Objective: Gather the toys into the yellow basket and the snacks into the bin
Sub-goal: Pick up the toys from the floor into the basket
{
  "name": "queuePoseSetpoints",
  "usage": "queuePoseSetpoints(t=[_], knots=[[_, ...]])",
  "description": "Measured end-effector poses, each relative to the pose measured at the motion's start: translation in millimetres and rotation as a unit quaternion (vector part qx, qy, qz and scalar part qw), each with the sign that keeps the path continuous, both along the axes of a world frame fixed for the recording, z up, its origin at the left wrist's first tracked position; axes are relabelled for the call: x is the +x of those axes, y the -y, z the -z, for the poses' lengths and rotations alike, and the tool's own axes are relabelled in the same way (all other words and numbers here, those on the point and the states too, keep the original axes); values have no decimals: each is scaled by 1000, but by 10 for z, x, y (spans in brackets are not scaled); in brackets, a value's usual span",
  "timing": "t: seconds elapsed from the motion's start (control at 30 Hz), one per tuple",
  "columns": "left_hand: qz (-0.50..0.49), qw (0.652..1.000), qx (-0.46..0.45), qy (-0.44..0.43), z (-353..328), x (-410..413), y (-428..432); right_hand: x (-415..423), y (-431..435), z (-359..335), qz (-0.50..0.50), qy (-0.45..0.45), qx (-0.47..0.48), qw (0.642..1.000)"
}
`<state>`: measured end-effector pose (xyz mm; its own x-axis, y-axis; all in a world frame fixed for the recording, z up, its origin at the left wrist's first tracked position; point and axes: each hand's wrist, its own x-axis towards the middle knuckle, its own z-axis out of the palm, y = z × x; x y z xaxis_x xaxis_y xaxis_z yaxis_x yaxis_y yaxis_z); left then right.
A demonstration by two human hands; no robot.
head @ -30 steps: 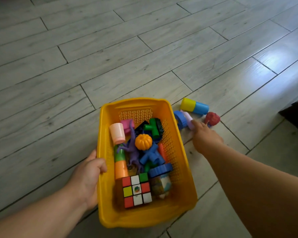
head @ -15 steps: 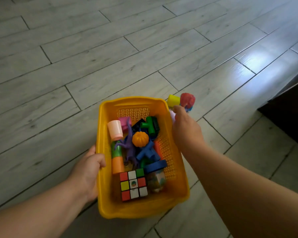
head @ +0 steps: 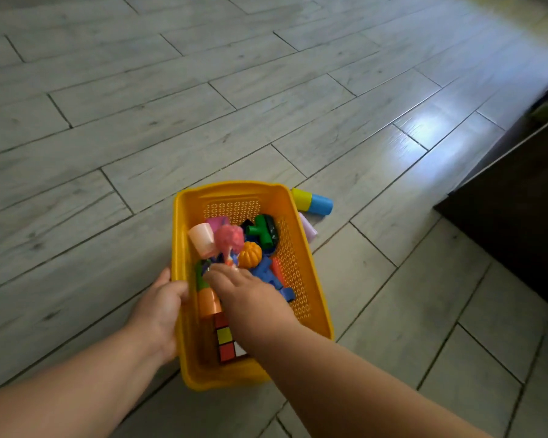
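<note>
Left hand [head: 159,311] grips left rim of yellow perforated plastic basket [head: 301,279], thumb hooked over edge. Right hand [head: 250,298] is over basket's middle. Its fingertips [head: 217,273] meet base of blurred pink fuzzy toy [head: 230,240]; can't tell if pinching or letting go. Outside right wall, on floor [head: 393,279]: lilac plastic piece [head: 309,230], then yellow-and-blue plastic cylinder [head: 312,202], long axis approx left-right, lying far-right of the fingers. Right hand's nearer.

Right hand [head: 250,295] over yellow basket [head: 234,186] hides most of colour cube [head: 226,338] at basket's 6 o'clock; we see only few stickers. Pink toy [head: 230,240] at fingertips smeared by motion; we cannot tell if held. Lilac piece [head: 310,230] at basket's 3 o'clock half behind wall. Dark furniture [head: 519,222] cut by right edge.
</note>
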<state>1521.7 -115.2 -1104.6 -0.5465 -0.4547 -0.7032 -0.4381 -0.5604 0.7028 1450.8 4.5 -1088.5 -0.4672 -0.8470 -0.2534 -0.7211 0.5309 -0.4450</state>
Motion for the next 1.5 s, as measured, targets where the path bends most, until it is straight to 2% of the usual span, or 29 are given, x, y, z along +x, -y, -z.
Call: queuePoseSetpoints(t=[0.07,0.13,0.23,0.33,0.4,0.53,0.63,0.7,0.8,0.93,1.03,1.1,1.2,1.27,1.37,1.43,1.5], knots=[[7,1000,-4,10,-9,36,40,73,41,11,-38,1,46,998],[4,1000,3,12,-44,62,78,76,56,-9,-50,-38,55,997],[-2,1000,21,6,-98,98,121,-96,47,-76,5,-105,-43,994],[-4,999,37,3,-145,136,146,-446,32,-87,130,-151,-180,963],[0,999,31,9,-136,159,168,-725,15,-54,223,-119,-189,949],[-6,1000,29,9,-80,170,206,-1182,-65,143,328,-15,-77,941],[-17,999,25,12,-62,168,204,-1330,-35,326,316,51,64,945],[-25,999,28,17,-58,195,210,-1362,6,410,263,56,106,957],[-28,999,22,33,-40,251,252,-1337,90,432,276,106,102,950],[-35,999,12,39,-8,276,298,-1272,130,339,297,67,87,948],[-29,999,14,31,1,234,296,-1247,91,258,418,80,-32,904],[-27,999,12,26,9,189,299,-1131,122,140,390,-6,-107,915],[-30,999,16,11,-5,76,276,-849,167,-41,287,-89,-158,941],[-39,999,24,-2,-29,-2,263,-649,185,-83,220,-107,-131,961],[-41,999,19,-13,-37,-96,257,-416,187,28,148,-107,-28,983],[-45,999,17,-18,-40,-131,263,-332,177,94,136,-83,19,987],[-48,999,13,-12,-34,-134,268,-287,156,104,139,-79,10,987]])
